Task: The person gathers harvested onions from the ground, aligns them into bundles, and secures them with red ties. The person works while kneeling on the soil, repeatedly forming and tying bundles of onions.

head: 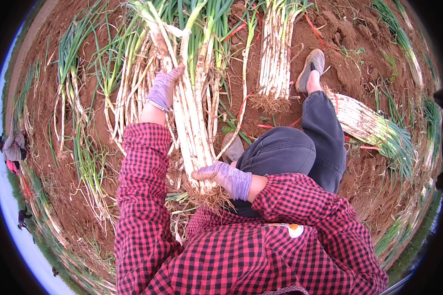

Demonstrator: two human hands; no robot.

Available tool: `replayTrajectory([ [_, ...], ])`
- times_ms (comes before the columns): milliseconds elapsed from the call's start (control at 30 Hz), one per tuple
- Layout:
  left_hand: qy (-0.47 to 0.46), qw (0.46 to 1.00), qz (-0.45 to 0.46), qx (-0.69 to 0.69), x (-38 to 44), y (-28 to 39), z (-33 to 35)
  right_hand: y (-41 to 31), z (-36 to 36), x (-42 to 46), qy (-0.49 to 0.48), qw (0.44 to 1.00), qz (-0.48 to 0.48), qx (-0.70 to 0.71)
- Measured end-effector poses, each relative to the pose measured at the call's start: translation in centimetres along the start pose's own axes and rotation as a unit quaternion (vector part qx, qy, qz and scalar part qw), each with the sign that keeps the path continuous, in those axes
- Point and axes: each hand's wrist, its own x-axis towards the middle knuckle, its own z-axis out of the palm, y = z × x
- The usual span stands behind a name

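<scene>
A bundle of long green onions [192,121] slants before me, its roots near my lap and its green tops away from me. My left hand [166,86], in a purple knit glove, grips the bundle around its upper white stalks. My right hand [221,177], gloved alike, is closed around the lower stalks just above the roots. Beyond my left hand lies a pile of loose green onions [133,81]. A single onion stalk [244,73] curves down beside the bundle towards my right hand.
A bundle of green onions [275,55] lies ahead, near my shoe [312,68]. Another, tied with red strips [365,118], lies to the right of my leg. More onions [85,155] lie on the brown soil at left. A person [14,147] is at the far left.
</scene>
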Motion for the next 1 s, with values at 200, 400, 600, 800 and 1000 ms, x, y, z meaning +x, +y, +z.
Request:
replayTrajectory([
  [200,-0.012,0.978,-0.205,0.033,3.1,-2.0,3.7,0.0,1.1,0.1,0.089,0.994,0.021,-0.058],
  [400,-0.156,0.950,-0.202,-0.181,3.2,-4.8,4.6,1.2,0.7,1.1,0.097,0.985,0.026,-0.141],
  [600,-0.204,0.965,0.047,-0.158,3.4,8.5,3.8,-7.2,3.3,-5.9,0.050,0.937,0.003,-0.346],
  [800,-0.250,0.957,0.144,-0.039,5.7,31.4,8.5,-18.8,1.1,-15.1,-0.006,0.938,-0.207,-0.278],
  [1000,-0.505,0.858,0.062,-0.066,17.2,32.8,25.1,-27.1,-12.5,-16.7,-0.009,0.881,-0.367,-0.297],
])
